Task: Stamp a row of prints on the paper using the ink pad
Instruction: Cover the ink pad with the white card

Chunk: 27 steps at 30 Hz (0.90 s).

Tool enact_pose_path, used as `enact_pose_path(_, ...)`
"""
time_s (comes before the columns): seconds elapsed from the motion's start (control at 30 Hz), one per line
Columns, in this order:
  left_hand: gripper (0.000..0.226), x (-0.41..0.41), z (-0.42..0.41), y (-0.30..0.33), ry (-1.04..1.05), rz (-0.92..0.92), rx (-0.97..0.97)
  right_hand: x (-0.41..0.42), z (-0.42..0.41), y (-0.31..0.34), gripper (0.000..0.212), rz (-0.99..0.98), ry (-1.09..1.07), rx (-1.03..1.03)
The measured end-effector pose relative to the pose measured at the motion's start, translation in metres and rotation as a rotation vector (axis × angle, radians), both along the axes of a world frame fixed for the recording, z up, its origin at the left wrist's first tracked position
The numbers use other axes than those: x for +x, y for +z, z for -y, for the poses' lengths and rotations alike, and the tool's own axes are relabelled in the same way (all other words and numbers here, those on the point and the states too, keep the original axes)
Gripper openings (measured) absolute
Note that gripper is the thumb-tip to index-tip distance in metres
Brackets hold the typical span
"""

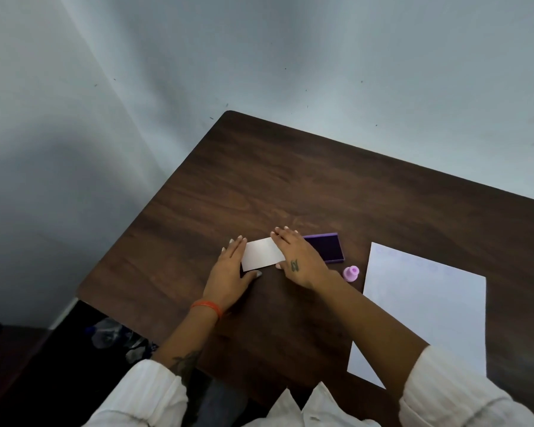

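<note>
A purple ink pad (327,248) lies uncovered on the brown table (290,186), its dark ink face up. Touching its left side is a white rectangular lid or card (261,253); I cannot tell which. My left hand (230,272) lies flat against the white piece's left edge, thumb at its lower corner. My right hand (299,260) rests flat over its right end, hiding where it meets the pad. A small pink stamp (351,272) stands just right of my right wrist. The white paper (426,306) lies further right, with no prints that I can make out.
The table's left edge and rounded far corner (228,114) are close to my left hand. Grey walls stand behind. A clear plastic bottle (108,332) lies on the dark floor below the table's left edge.
</note>
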<state>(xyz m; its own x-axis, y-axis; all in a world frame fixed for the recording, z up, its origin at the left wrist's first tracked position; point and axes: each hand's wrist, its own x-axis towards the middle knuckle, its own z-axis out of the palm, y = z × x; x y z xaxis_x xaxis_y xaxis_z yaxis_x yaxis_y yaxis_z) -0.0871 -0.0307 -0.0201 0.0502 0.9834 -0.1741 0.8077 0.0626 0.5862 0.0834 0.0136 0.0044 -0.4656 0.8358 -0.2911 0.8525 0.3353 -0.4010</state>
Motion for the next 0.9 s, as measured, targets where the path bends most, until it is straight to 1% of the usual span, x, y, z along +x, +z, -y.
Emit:
enact_pose_path(0.13,0.067,-0.001,-0.003,-0.002,0.024,0.014,0.006,0.001,-0.001,0.001,0.069,0.013,-0.003,-0.022)
enact_pose_path(0.37,0.066,0.006,-0.005,0.005,0.039,0.018,0.023,0.012,-0.002,0.012,0.069,-0.025,-0.04,-0.073)
enact_pose_path(0.47,0.065,0.018,-0.009,0.016,-0.009,0.037,0.103,0.03,-0.003,0.023,0.068,-0.064,-0.069,-0.043)
enact_pose_path(0.57,0.066,0.037,-0.017,0.03,-0.049,0.052,0.135,0.054,-0.003,0.033,0.068,-0.082,-0.109,-0.002)
enact_pose_path(0.73,0.067,0.068,-0.026,0.042,-0.135,0.037,0.143,0.089,0.0,0.036,0.066,-0.088,-0.189,0.025)
enact_pose_path(0.9,0.066,0.091,-0.026,0.039,-0.185,0.017,0.08,0.111,0.009,0.033,0.063,-0.077,-0.233,0.0)
